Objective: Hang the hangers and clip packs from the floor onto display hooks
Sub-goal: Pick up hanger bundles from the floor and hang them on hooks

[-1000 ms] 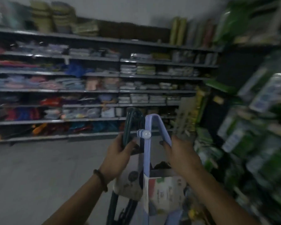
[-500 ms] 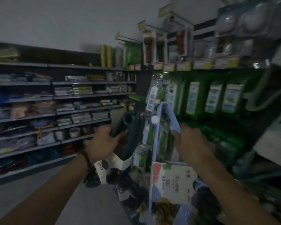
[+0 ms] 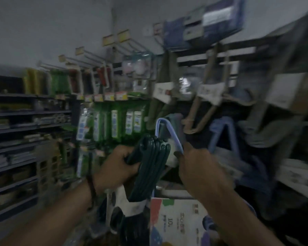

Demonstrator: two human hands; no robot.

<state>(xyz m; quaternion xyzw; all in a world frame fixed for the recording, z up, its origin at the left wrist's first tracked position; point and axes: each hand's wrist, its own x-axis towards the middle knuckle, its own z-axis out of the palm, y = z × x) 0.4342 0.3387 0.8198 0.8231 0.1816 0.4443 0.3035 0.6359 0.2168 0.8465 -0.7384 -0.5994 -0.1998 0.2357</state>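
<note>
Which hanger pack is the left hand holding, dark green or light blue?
The dark green hanger pack: the left hand grips it just below its hooks. The light blue hanger pack is in the right hand.

On the card label point(image 3: 178, 226) of the near light-blue hanger pack point(image 3: 169, 132), only the number "10" can be read; the other print is blurred. The far shelf tags point(image 3: 109, 96) are too blurred to read.

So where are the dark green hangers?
Head view, centre: the dark green hangers are gripped in the left hand, just left of the light blue hangers that the right hand holds.
</note>
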